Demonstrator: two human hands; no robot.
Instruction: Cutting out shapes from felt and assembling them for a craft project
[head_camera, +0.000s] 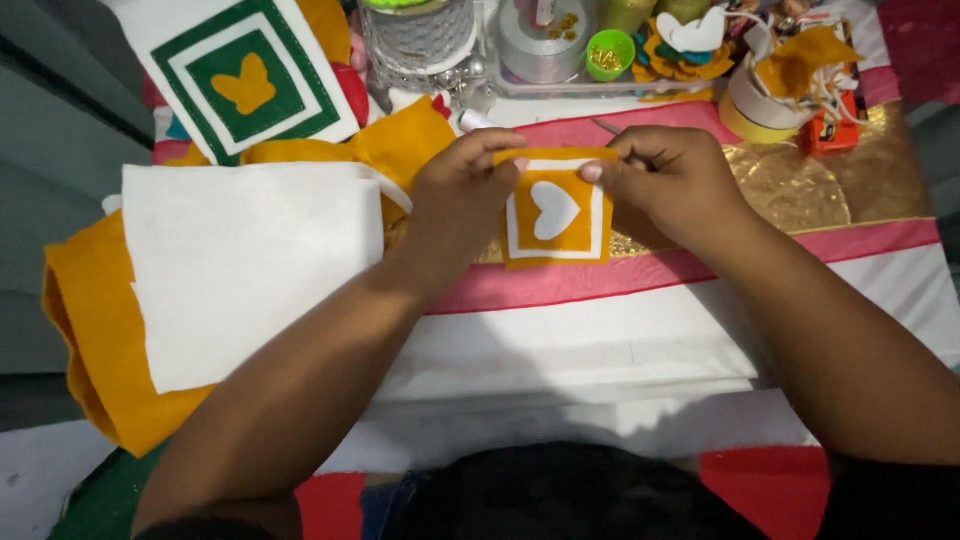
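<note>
A small orange felt square (556, 208) with a white frame and a white heart in its middle is held up between both hands over a striped cloth. My left hand (462, 185) pinches its upper left edge. My right hand (672, 185) pinches its upper right edge, and a thin metal tool, perhaps a needle or scissor tip (606, 127), pokes out behind those fingers.
A white felt sheet (250, 265) lies on orange felt (95, 330) at the left. A white-and-green framed felt piece with an orange butterfly (245, 80) sits at the upper left. Jars, tape rolls (540, 45) and felt flowers (685, 50) crowd the back edge.
</note>
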